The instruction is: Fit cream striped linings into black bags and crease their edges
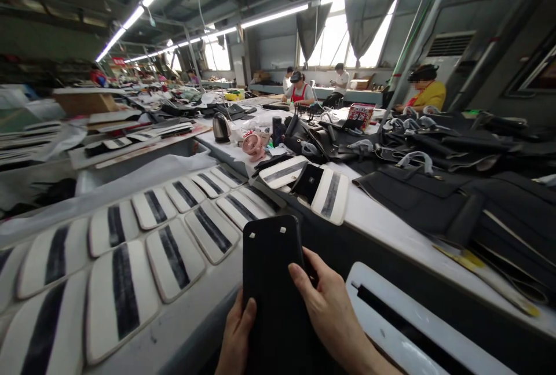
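A long black panel with rounded corners, leather-like, stands upright in front of me, with two small white patches near its top edge. My left hand grips its left edge low down, thumb on the front face. Higher up on the right edge, my right hand is closed on the same panel with its thumb on the face and fingers behind. The panel's lower end runs out of view. To the left, on a pale table, lie rows of cream panels with a black stripe.
At right, black bags pile on a white table. More striped panels lie ahead, near a pink fan and a kettle. A white slotted board is beside my right forearm. Several people work farther back.
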The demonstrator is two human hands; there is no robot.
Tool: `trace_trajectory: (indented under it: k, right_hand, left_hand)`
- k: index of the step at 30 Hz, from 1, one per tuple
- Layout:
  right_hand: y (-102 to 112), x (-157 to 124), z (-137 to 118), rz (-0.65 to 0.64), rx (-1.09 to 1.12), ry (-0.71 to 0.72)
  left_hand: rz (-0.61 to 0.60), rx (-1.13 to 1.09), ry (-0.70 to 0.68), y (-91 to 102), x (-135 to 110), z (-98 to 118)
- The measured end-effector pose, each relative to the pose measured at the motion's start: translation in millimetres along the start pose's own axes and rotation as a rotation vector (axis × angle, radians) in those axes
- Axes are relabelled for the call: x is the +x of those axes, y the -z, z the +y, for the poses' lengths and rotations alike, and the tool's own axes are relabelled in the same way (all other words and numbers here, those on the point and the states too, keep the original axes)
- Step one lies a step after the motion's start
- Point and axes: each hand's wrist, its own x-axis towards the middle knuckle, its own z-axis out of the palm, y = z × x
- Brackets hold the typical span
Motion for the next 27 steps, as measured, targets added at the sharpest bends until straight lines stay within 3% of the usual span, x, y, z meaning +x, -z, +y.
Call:
trace_trajectory:
  k: [4,9,14,19,23,27]
  right_hand:
    - [-20.1,3.8,-15.5,0.034,-0.021,0.080]
    - [-22.2,7.8,-18.5,0.068,0.002,0.118]
    - [-13.2,12.2,19.8,0.129,0.011,0.069]
    - [-0.6,16.9,58.4,0.136,0.225,-0.031]
    - [9.8,24.6,72.1,0.185,0.269,-0.134]
    - [20.5,36.7,80.1,0.230,0.213,-0.123]
  left_hand:
    - [0.105,0.074,-0.140,7.7,6.2,29.0]
    - [0.212,0.321,-0.366,11.3,8.0,53.5]
    - [0.114,0.317,-0.323,-4.3,6.7,40.9]
    - [0.057,0.312,-0.296,-20.9,13.1,31.1]
    - [-0.006,0.368,-0.360,-29.1,30.0,31.3]
    - [0.051,0.512,-0.443,-37.2,46.1,26.3]
